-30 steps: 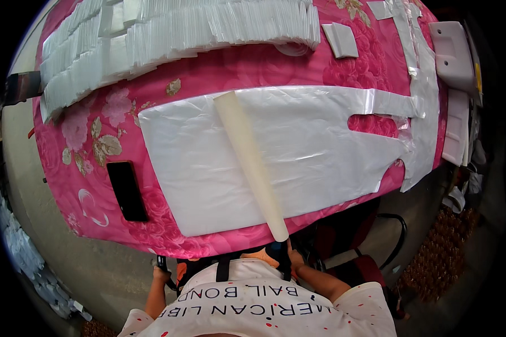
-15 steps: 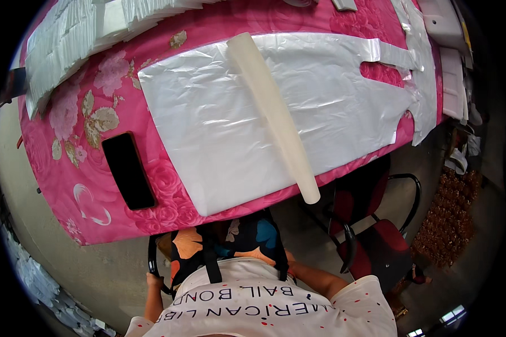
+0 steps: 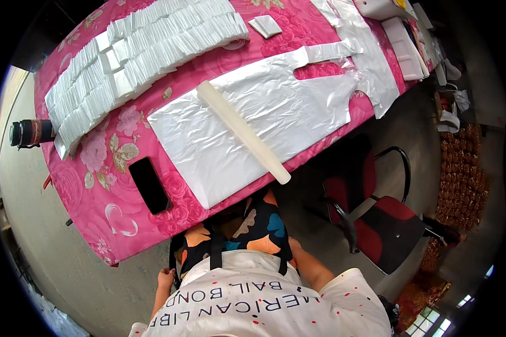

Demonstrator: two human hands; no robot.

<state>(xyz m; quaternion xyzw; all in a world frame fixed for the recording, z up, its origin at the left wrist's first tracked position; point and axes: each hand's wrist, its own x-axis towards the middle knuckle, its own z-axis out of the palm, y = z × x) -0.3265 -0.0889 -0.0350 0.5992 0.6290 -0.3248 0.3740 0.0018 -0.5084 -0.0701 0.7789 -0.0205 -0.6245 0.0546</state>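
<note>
Head view: left hand (image 3: 165, 279) sits at lower left of the frame, beside the apron's edge, fingers curled; whether it grips anything I cannot tell. Right hand is hidden behind the torso. Mid-frame, a cream roller (image 3: 243, 131) lies diagonally across a flat white plastic bag (image 3: 247, 121) on the pink floral table (image 3: 95, 185). A black phone (image 3: 149, 185) lies left of the bag.

Light: bright, even daylight over the counter (image 3: 95, 185); the pink cloth reads vivid.
Glare: the white plastic sheet (image 3: 253, 121) shines pale, with soft sheen along its creases.
Shadows: deep under the counter's near edge and round the red chair (image 3: 391, 227).
Edges: strong fisheye bending, black ring all round.
Sharpness: crisp in the centre, softer and smeared toward the rim.
</note>
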